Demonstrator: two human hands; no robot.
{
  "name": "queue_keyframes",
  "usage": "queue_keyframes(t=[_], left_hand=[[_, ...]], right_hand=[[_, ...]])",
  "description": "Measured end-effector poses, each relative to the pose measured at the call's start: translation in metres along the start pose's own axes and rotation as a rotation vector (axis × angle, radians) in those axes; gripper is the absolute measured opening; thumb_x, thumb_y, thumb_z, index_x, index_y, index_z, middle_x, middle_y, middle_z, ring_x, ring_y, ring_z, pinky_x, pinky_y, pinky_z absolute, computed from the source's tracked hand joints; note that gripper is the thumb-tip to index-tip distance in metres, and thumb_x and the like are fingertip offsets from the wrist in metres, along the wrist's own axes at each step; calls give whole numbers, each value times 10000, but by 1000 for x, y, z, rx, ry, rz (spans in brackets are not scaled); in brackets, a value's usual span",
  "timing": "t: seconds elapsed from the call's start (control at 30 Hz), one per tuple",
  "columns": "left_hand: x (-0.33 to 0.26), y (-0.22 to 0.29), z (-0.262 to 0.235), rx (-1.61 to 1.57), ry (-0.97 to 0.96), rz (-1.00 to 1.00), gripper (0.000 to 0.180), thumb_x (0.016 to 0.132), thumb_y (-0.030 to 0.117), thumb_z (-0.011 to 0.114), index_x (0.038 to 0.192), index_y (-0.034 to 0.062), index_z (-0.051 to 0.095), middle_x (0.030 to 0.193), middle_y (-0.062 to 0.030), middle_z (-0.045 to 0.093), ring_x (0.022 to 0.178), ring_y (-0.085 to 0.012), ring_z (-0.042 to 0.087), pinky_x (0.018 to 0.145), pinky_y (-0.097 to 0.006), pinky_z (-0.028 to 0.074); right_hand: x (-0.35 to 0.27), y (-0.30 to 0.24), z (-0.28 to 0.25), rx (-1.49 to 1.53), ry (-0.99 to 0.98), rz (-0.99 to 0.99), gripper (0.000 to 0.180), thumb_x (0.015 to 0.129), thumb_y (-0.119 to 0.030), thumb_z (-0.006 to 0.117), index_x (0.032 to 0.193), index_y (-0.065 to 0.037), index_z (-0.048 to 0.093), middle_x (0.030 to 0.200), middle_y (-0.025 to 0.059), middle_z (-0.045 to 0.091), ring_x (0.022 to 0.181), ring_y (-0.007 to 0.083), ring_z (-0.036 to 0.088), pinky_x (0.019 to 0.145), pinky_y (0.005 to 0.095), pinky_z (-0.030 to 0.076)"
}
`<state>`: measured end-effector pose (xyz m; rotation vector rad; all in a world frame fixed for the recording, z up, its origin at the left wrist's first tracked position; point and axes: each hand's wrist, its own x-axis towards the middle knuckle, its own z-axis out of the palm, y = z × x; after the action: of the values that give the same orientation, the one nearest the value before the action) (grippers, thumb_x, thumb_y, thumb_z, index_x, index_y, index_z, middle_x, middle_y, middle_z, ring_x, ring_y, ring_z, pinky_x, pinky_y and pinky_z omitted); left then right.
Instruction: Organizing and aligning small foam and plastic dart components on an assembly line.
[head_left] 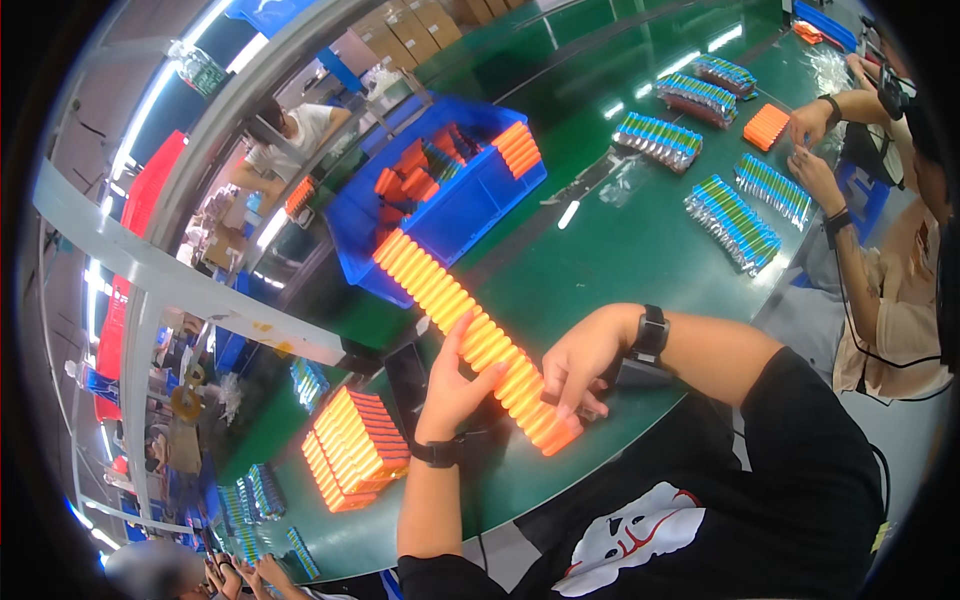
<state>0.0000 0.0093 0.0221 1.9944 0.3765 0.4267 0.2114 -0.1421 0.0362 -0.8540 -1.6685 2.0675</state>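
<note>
A long row of orange tube-shaped pieces (470,325), packed side by side, slants across the near part of the green table. Around its middle my left hand (455,390) is closed, with the thumb on one side and fingers on the other. My right hand (585,360) is at the near end of the row; its fingers are curled and pressed against the orange pieces, partly hiding them. The row's far end reaches the near wall of a blue bin (470,215).
Stacked orange rows (355,450) stand left of my left forearm, by a dark tray (406,375). Blue-green bundles (735,222) lie on the green table (600,265) at the right, near a co-worker's hands (815,150). A grey metal frame (215,285) crosses the left.
</note>
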Motion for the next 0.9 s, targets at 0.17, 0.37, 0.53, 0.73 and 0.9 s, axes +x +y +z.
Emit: queue_keyframes(t=[0.17,0.37,0.53,0.73,0.9], left_hand=[[-11,-2,4,415,-67,-95,912,758,219,852,1542,103,400,1365,-176,530,1324,-335,489,1141,-416,347],[-15,-11,5,554,-70,-88,920,740,413,841,1509,110,437,1382,-155,560,1384,-347,357,1156,-478,171],[-15,-9,9,540,-63,-110,962,727,381,858,1527,105,402,1392,-159,529,1363,-335,374,1147,-460,204],[-15,-19,8,486,-12,-81,1025,693,391,886,1532,86,383,1394,-162,510,1335,-324,404,1143,-445,223],[-15,-18,8,522,-1,-71,1025,697,458,875,1513,63,397,1358,-183,542,1368,-357,384,1124,-471,231]], right_hand=[[10,5,8,-73,-132,154,321,992,-344,641,961,-46,757,843,25,728,654,83,669,527,248,409],[21,10,2,-126,-155,199,333,990,-366,621,946,-63,753,936,-4,758,621,95,696,534,239,434],[22,14,4,-71,-140,202,340,996,-356,626,962,-44,754,851,9,731,623,93,673,551,250,440],[24,20,2,-7,-179,189,362,1014,-321,618,959,14,742,808,62,720,640,118,663,620,279,489],[12,12,-9,-55,-233,240,364,1027,-297,603,899,21,726,851,75,730,682,129,668,673,282,512]])
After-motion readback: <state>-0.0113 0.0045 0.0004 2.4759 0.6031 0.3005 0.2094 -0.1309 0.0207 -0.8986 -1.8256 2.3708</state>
